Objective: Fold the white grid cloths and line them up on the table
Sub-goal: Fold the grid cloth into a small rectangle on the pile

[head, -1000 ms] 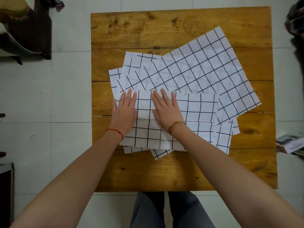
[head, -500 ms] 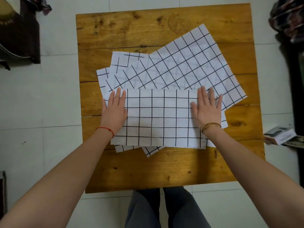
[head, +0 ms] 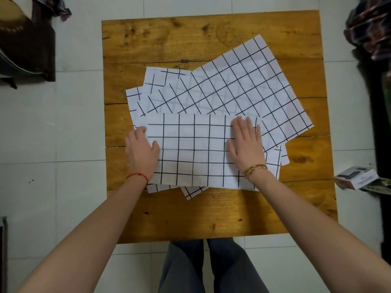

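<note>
A folded white grid cloth (head: 194, 151) lies on top of a pile on the wooden table (head: 211, 214). Under it, a larger unfolded grid cloth (head: 232, 85) is spread at an angle toward the far right, and corners of other grid cloths (head: 190, 192) stick out around the pile. My left hand (head: 140, 151) is at the folded cloth's left edge, thumb on top and fingers curled at the edge, pinching it. My right hand (head: 246, 144) lies flat with straight fingers on the cloth's right part.
The table stands on a white tiled floor. A small printed box (head: 356, 177) lies on the floor at the right. Dark furniture (head: 27, 39) is at the far left and dark bundled fabric (head: 368, 32) at the far right. My legs are at the table's near edge.
My left hand went from lying flat to curling its fingers at the folded cloth's left edge. My right hand slid a little left from the right edge.
</note>
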`<move>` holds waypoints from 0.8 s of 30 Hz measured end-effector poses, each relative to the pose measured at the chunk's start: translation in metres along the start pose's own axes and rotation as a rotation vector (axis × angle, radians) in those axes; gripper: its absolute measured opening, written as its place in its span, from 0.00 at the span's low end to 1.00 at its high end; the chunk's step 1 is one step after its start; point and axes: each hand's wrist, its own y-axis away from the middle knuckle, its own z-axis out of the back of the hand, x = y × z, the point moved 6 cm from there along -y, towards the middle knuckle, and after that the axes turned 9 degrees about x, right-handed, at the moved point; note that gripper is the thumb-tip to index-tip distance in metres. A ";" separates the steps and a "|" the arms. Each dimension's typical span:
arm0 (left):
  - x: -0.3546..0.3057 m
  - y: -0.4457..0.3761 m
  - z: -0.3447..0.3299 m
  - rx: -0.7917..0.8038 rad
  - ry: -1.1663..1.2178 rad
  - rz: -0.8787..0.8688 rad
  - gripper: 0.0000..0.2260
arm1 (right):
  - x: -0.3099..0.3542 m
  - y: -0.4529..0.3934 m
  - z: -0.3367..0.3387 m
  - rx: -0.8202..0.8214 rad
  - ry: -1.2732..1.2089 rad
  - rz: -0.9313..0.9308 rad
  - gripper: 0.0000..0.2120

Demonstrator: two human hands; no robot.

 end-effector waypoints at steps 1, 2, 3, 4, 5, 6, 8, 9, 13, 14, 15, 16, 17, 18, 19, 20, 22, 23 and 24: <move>0.009 0.003 -0.002 -0.001 0.058 0.091 0.18 | 0.011 0.002 -0.002 0.018 -0.003 0.055 0.28; 0.018 0.006 -0.005 0.004 0.116 0.164 0.17 | 0.023 0.004 -0.004 0.037 0.000 0.107 0.28; 0.025 0.008 -0.007 0.008 0.169 0.208 0.16 | 0.033 0.006 -0.007 0.056 0.013 0.151 0.28; 0.031 0.009 -0.009 0.012 0.210 0.229 0.15 | 0.042 0.008 -0.010 0.074 0.030 0.183 0.28; 0.035 0.009 -0.010 0.017 0.236 0.240 0.14 | 0.050 0.009 -0.013 0.091 0.046 0.202 0.29; 0.037 0.010 -0.011 0.026 0.248 0.249 0.13 | 0.056 0.009 -0.017 0.110 0.058 0.210 0.30; 0.039 0.011 -0.011 0.042 0.256 0.277 0.13 | 0.063 0.009 -0.024 0.140 0.071 0.204 0.32; 0.040 0.011 -0.011 0.044 0.258 0.292 0.13 | 0.064 0.008 -0.027 0.150 0.076 0.195 0.32; 0.046 0.012 -0.012 0.068 0.291 0.370 0.14 | 0.065 0.008 -0.033 0.169 0.088 0.170 0.35; 0.047 0.011 -0.012 0.080 0.301 0.380 0.14 | 0.065 0.008 -0.034 0.168 0.089 0.170 0.35; 0.047 0.011 -0.012 0.094 0.312 0.385 0.14 | 0.065 0.007 -0.034 0.166 0.088 0.170 0.35; 0.047 0.010 -0.012 0.109 0.328 0.389 0.14 | 0.066 0.007 -0.033 0.164 0.084 0.171 0.35; 0.046 0.010 -0.012 0.123 0.349 0.389 0.13 | 0.066 0.008 -0.033 0.163 0.076 0.171 0.35; 0.045 0.010 -0.012 0.131 0.371 0.389 0.13 | 0.066 0.008 -0.033 0.161 0.069 0.171 0.35; 0.045 0.010 -0.012 0.136 0.396 0.386 0.13 | 0.066 0.008 -0.033 0.160 0.065 0.170 0.35; 0.044 0.011 -0.012 0.138 0.425 0.384 0.13 | 0.066 0.008 -0.033 0.161 0.065 0.169 0.35; 0.043 0.014 -0.011 0.140 0.509 0.386 0.13 | 0.066 0.008 -0.033 0.160 0.065 0.166 0.35; 0.042 0.016 -0.009 0.144 0.553 0.393 0.13 | 0.066 0.008 -0.033 0.160 0.064 0.165 0.35; 0.042 0.017 -0.008 0.148 0.593 0.397 0.13 | 0.066 0.008 -0.033 0.162 0.066 0.165 0.35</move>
